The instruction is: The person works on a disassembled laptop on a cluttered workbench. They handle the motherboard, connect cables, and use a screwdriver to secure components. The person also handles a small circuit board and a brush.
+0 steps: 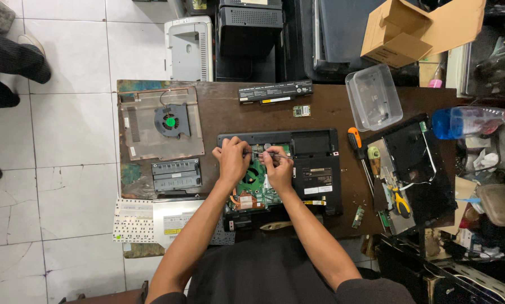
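An opened black laptop base (314, 169) lies on the brown table (224, 110), its green circuit board (251, 181) exposed. My left hand (232, 159) rests on the board's upper left, fingers curled. My right hand (277, 168) is shut on a thin metal tool (269, 154), apparently a small screwdriver, that lies level with its tip pointing left toward my left hand.
A cover panel with a fan (170, 120) and a grey module (176, 175) lie left. A keyboard (134, 220) hangs off the near edge. A battery (275, 91), plastic tub (373, 97), orange screwdriver (355, 138), yellow pliers (399, 201) and screen panel (421, 169) sit right. Another person's legs (10, 62) stand far left.
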